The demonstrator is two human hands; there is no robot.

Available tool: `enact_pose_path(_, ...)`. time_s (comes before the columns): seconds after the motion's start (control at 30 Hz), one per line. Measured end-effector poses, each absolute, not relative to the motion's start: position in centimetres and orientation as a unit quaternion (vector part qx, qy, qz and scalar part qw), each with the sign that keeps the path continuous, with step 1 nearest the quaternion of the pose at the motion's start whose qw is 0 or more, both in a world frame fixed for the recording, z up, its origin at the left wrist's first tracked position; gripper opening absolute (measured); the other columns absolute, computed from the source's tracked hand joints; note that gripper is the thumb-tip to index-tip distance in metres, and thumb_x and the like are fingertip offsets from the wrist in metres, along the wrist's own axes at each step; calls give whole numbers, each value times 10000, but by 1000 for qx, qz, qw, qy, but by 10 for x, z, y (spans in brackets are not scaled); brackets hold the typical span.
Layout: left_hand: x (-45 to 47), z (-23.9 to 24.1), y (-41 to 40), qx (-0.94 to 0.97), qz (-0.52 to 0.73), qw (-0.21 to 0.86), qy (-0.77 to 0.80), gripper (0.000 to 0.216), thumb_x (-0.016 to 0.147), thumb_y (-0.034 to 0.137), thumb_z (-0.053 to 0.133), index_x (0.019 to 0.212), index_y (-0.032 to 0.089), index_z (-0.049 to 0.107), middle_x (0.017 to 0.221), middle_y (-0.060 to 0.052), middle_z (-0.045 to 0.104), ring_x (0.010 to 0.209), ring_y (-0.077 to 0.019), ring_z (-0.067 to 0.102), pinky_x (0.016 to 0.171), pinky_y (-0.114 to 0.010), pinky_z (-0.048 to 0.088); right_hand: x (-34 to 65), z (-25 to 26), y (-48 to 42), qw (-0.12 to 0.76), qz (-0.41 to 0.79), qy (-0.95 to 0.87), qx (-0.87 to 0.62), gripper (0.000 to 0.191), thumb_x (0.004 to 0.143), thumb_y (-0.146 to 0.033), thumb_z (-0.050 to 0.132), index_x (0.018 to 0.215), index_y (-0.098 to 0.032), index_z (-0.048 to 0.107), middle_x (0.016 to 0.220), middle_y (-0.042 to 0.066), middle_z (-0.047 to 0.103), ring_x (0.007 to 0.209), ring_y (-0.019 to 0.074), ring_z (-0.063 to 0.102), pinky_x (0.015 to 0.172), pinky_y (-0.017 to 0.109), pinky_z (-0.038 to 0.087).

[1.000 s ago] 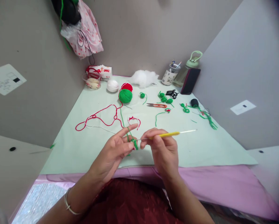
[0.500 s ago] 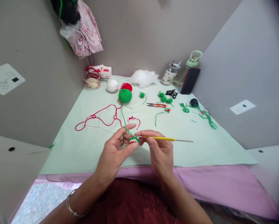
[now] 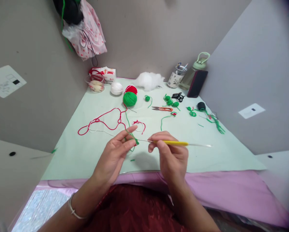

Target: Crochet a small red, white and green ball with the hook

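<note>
Crochet hook [image 3: 170,142]: held roughly level in the air above the front part of the tabletop [image 3: 207,154], with its metal tip pointing toward the left hand [image 3: 115,154]. The grip of the right hand [image 3: 170,158] is pressed together on the yellow handle, which is pinched between thumb and forefinger. The bare rear shaft projects to the right and is blurred.

The hook tip meets the green crochet piece [image 3: 135,141], a small item held clear of the tabletop. The grip of the left hand pinches this piece at the fingertips, with the forefinger extended above it. A thin bracelet [image 3: 73,209] sits on the left wrist.

A green yarn strand [image 3: 127,120] runs from the piece away to the green yarn ball [image 3: 130,99]. The red yarn ball [image 3: 131,89] is just behind the green one, and the white ball [image 3: 116,88] is near both. A loose red strand [image 3: 103,122] lies looped on the tabletop to the left. The snips [image 3: 162,109] lie flat beyond the hands, well apart from them.
</note>
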State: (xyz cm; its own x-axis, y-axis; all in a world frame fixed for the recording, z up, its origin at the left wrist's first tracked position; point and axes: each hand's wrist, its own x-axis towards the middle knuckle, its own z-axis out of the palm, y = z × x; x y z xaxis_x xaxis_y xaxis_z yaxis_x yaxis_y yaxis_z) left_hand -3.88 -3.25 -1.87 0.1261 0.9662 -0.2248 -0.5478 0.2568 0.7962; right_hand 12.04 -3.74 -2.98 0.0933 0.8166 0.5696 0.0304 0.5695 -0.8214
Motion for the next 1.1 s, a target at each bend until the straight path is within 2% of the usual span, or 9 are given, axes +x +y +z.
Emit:
enact_pose_path(0.1, -34, -19, -37, 314, 583, 639, 392, 480, 792, 255, 920, 1256, 302, 807, 867, 30, 670, 877, -118, 589, 897, -236, 460, 116, -31, -37, 627, 236, -648, -362, 228, 1015, -148, 631, 1079, -271, 812, 979, 58, 759, 782, 171, 714, 684, 329, 610)
enact_pose_path(0.2, -33, -18, -37, 266, 519, 728, 361, 509, 783, 303, 927, 1275, 254, 801, 876, 6, 691, 852, -126, 604, 882, -262, 476, 117, -34, -39, 607, 110, -699, -361, 289, 966, -93, 681, 1116, -297, 822, 1037, 73, 773, 917, 203, 732, 742, 342, 617)
enact_pose_path(0.37, -39, -14, -33, 258, 542, 711, 366, 472, 751, 259, 938, 1210, 247, 829, 853, 15, 680, 828, -112, 597, 865, -242, 477, 120, -30, -35, 669, 317, -568, -359, 167, 1030, -248, 643, 1027, -258, 810, 874, 37, 750, 660, 153, 656, 613, 322, 573)
enact_pose_path(0.5, -34, -13, -39, 311, 540, 692, 365, 477, 797, 234, 912, 1256, 313, 807, 866, 29, 711, 859, -119, 628, 885, -252, 486, 115, -29, -30, 643, 382, -562, -353, 157, 1014, -309, 680, 982, -241, 819, 921, 48, 786, 710, 155, 679, 654, 315, 594)
enact_pose_path(0.6, -30, -15, -41, 316, 546, 683, 369, 428, 819, 246, 900, 1235, 294, 813, 876, 21, 734, 875, -125, 639, 884, -253, 485, 112, -32, -31, 633, 343, -595, -358, 171, 1029, -233, 650, 1044, -262, 817, 957, 46, 805, 767, 164, 708, 688, 318, 608)
enact_pose_path(0.77, -32, -16, -34, 251, 526, 732, 352, 471, 774, 279, 935, 1228, 242, 816, 813, 14, 711, 826, -123, 629, 871, -251, 486, 119, -35, -37, 590, 94, -718, -358, 327, 977, -96, 675, 1201, -300, 800, 1134, 89, 784, 981, 218, 746, 812, 366, 632)
enact_pose_path(0.87, -36, -15, -29, 216, 491, 770, 346, 454, 748, 272, 943, 1183, 198, 834, 819, 8, 683, 780, -107, 602, 817, -234, 488, 124, -30, -36, 620, 163, -674, -367, 288, 999, -100, 642, 1157, -281, 801, 995, 63, 777, 867, 196, 729, 736, 340, 614)
enact_pose_path(0.97, -34, -15, -30, 249, 550, 712, 359, 440, 765, 218, 927, 1193, 245, 833, 804, 35, 661, 783, -89, 586, 826, -202, 475, 122, -26, -33, 647, 285, -605, -366, 249, 1044, -148, 591, 1063, -278, 802, 886, 28, 747, 715, 158, 679, 656, 318, 587)
enact_pose_path(1.1, -29, -18, -34, 276, 561, 697, 351, 510, 804, 226, 911, 1293, 298, 787, 853, 34, 699, 849, -95, 616, 864, -199, 477, 116, -30, -33, 612, 143, -686, -366, 261, 981, -112, 678, 1110, -294, 814, 1000, 60, 774, 872, 193, 725, 726, 338, 607)
